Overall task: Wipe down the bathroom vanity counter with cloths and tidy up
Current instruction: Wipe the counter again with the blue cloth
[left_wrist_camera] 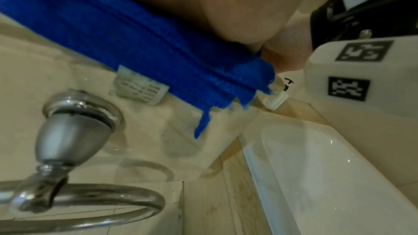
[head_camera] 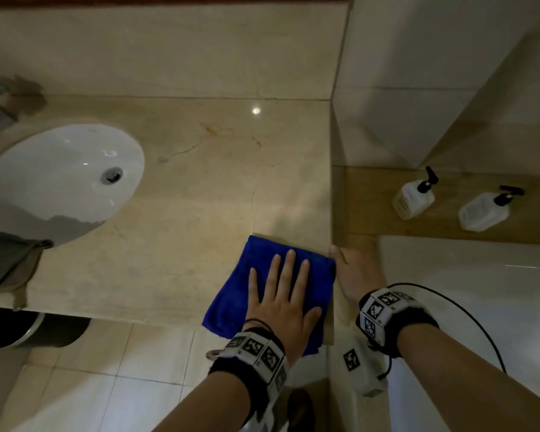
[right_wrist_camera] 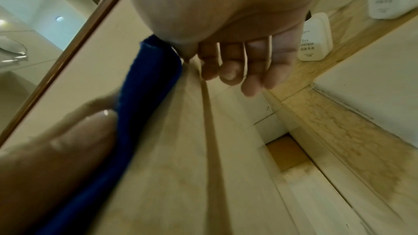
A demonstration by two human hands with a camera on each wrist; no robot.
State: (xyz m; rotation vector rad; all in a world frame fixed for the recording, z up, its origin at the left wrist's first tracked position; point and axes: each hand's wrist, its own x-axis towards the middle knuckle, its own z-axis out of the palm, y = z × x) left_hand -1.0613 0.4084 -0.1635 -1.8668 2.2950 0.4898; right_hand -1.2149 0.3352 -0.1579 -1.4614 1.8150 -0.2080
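A folded blue cloth (head_camera: 231,294) lies at the front right corner of the beige marble counter (head_camera: 184,198). My left hand (head_camera: 281,288) presses flat on it with its fingers spread and straight. In the left wrist view the blue cloth (left_wrist_camera: 135,42) hangs over the counter's front edge with its white tag (left_wrist_camera: 140,87) showing. My right hand (head_camera: 349,269) sits at the counter's right edge, beside the cloth, thumb on top. Its fingers (right_wrist_camera: 248,71) hang loosely curled down the counter's side and hold nothing, next to the blue cloth (right_wrist_camera: 147,87).
A white sink (head_camera: 53,169) is set in the counter at the left, with a grey cloth (head_camera: 7,263) draped at its front. Two white pump bottles (head_camera: 413,198) (head_camera: 483,212) stand on a wooden ledge above the bathtub (head_camera: 465,291). A chrome towel ring (left_wrist_camera: 90,201) hangs below the counter.
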